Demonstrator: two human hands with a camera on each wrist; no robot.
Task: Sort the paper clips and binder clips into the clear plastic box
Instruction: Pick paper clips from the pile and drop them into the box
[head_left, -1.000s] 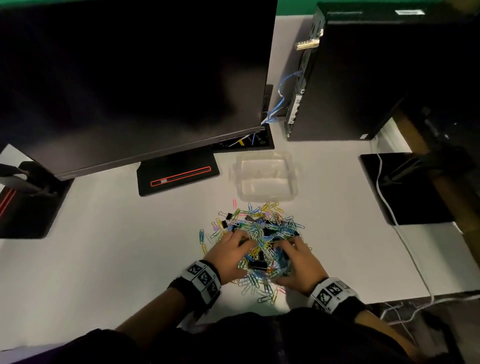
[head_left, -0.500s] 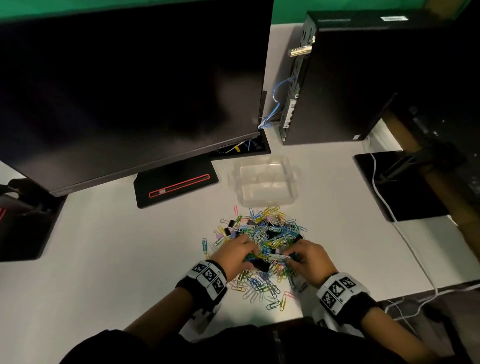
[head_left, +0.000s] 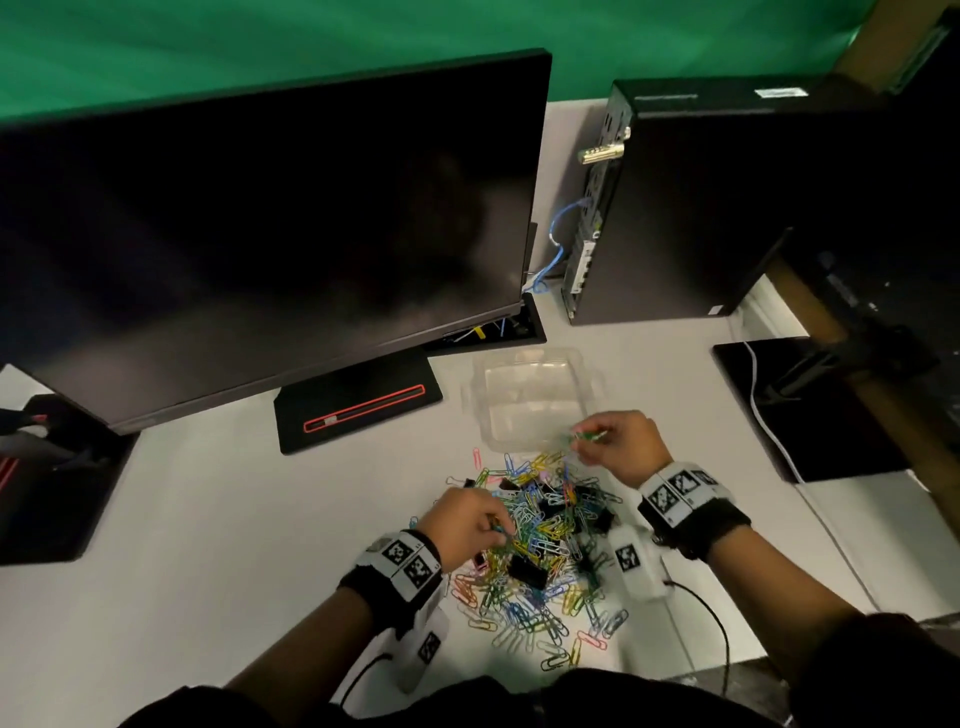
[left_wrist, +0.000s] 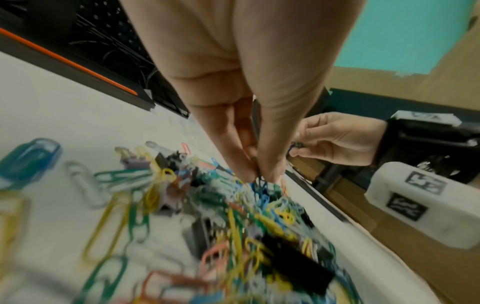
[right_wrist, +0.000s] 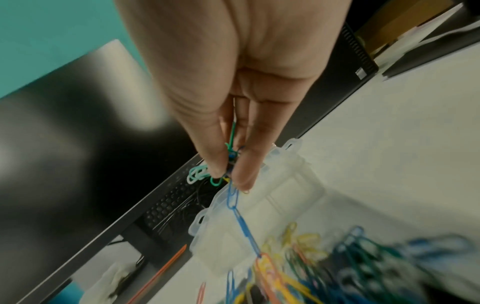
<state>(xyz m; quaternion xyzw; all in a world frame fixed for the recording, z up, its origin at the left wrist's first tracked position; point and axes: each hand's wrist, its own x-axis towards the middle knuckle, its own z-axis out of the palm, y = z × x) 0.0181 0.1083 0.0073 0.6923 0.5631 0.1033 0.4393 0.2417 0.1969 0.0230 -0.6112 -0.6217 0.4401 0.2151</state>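
A heap of coloured paper clips (head_left: 540, 525) mixed with black binder clips (head_left: 527, 570) lies on the white desk. The clear plastic box (head_left: 535, 397) stands just behind the heap. My right hand (head_left: 621, 449) hovers at the box's near right corner and pinches a few paper clips (right_wrist: 230, 164); a chain of blue clips (right_wrist: 240, 214) dangles from them down to the heap. My left hand (head_left: 470, 525) reaches into the left of the pile, its fingertips (left_wrist: 259, 174) pinching a paper clip at the top of the heap (left_wrist: 233, 216).
A large black monitor (head_left: 270, 234) on a stand with a red stripe (head_left: 358, 410) is behind left. A black computer tower (head_left: 691, 208) stands behind right. A black pad (head_left: 810, 410) with a white cable (head_left: 769, 421) lies right. Another stand (head_left: 47, 478) sits left.
My right hand has lifted out of the pile with paper clips and moved forward to the box's near corner. My left hand stays in the pile. The head view has tilted up.
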